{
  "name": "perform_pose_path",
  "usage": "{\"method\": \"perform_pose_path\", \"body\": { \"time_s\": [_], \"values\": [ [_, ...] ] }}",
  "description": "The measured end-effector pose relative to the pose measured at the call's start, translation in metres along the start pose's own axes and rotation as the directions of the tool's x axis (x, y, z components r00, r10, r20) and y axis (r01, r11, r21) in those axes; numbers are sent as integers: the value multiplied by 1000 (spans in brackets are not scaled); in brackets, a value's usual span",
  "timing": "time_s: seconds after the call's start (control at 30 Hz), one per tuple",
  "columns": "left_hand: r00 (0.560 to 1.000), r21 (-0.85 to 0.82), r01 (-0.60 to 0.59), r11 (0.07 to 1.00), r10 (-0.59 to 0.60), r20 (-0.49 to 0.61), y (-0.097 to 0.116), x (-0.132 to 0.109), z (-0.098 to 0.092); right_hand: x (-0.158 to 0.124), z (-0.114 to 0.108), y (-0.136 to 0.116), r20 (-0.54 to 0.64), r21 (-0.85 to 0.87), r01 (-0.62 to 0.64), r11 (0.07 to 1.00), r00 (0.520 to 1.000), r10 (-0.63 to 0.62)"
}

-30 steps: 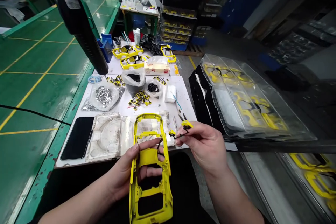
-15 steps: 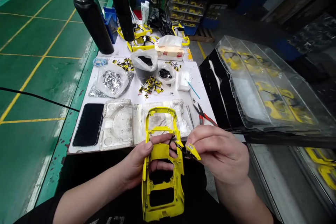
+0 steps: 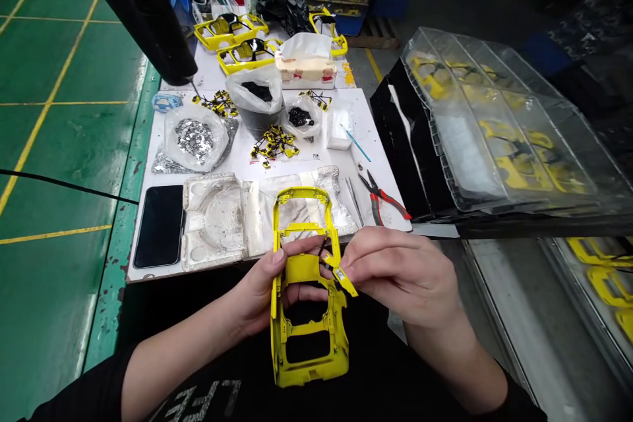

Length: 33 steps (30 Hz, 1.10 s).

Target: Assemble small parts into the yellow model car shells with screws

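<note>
A yellow plastic car-shaped shell (image 3: 310, 328) is held in my left hand (image 3: 264, 287), the thumb on its left rim and the fingers reaching underneath and through its openings. My right hand (image 3: 403, 273) pinches a small yellow-and-black part (image 3: 345, 281) against the right side of the shell. A thin black piece runs from that part toward the shell's middle; whether it is joined there I cannot tell. Just beyond the shell lies a worn white mould-like block (image 3: 217, 217) with hollows. Pliers (image 3: 383, 198) with red-black handles and tweezers (image 3: 355, 201) rest to its right.
A phone (image 3: 159, 227) lies at the table's left. Behind are bags of silver pieces (image 3: 195, 138) and black pieces (image 3: 257, 93), small yellow-black parts (image 3: 274, 144) and a tissue pack (image 3: 306, 62). A black screwdriver (image 3: 148, 13) hangs overhead. A clear-lidded box (image 3: 494, 125) stands right.
The view has shifted, and the hanging screwdriver appears further left. My right hand has brought the small yellow-and-black part closer to the shell's right side and turned it. My left hand keeps its grip.
</note>
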<state>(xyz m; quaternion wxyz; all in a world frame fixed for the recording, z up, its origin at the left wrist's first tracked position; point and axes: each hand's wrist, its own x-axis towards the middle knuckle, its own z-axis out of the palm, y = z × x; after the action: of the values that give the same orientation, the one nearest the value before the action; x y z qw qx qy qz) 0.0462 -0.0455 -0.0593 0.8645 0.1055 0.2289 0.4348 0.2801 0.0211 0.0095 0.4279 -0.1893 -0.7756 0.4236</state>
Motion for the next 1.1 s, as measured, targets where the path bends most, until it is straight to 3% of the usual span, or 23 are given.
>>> {"method": "perform_pose_path", "body": {
  "time_s": [0.17,0.3,0.5,0.7,1.1],
  "values": [
    [1000,16,3,1000,-3,-3,-4,0,-3,-6,2,1,-19,40,4,999,1000,-3],
    [1000,17,5,1000,-5,-6,-8,1,-3,-12,5,-2,-117,28,-61,998,991,64],
    [999,21,37,999,-37,-13,-11,1,1,-11,19,-10,-324,5,-220,976,923,209],
    [998,20,33,999,-32,-54,-15,0,-4,-10,30,-9,-390,127,-246,961,878,276],
    [1000,67,19,998,-18,-15,-14,1,5,-16,25,-15,-404,-40,-194,980,900,162]
  ]
}}
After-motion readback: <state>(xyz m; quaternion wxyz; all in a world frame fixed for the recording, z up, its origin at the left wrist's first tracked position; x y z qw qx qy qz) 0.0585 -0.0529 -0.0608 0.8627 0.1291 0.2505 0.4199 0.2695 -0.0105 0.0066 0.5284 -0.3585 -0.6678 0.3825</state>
